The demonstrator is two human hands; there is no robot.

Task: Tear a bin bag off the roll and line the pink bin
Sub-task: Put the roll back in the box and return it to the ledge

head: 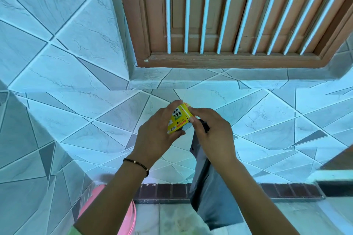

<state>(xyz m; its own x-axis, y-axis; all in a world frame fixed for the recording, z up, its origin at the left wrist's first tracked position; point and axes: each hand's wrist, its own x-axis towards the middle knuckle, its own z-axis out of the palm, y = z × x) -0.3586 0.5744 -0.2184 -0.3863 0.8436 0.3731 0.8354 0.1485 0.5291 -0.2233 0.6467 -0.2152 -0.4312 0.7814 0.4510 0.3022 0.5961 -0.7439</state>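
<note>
1. The yellow-labelled roll [178,119] is held in front of the tiled wall [76,63], clasped by the left hand [158,131].
2. Its long axis is tilted up and to the right.
3. The grey bin bag [212,192] is pinched by the right hand [212,133], fingers [193,118] closed on it, and hangs straight down.
4. The pink bin [129,219] is seen at lower left, on the floor [172,219].

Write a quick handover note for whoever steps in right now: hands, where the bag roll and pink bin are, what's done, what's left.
Left hand: gripping the yellow-wrapped bin bag roll, held up in front of the tiled wall.
Right hand: pinching the grey bin bag close to the roll; the bag hangs down unrolled.
Pink bin: low on the left, mostly hidden by the left arm; no liner visible.
Done: a bag length pulled out.
Unclear: whether it is torn off.
Left: finish tearing if needed, open the bag, line the bin.
</note>
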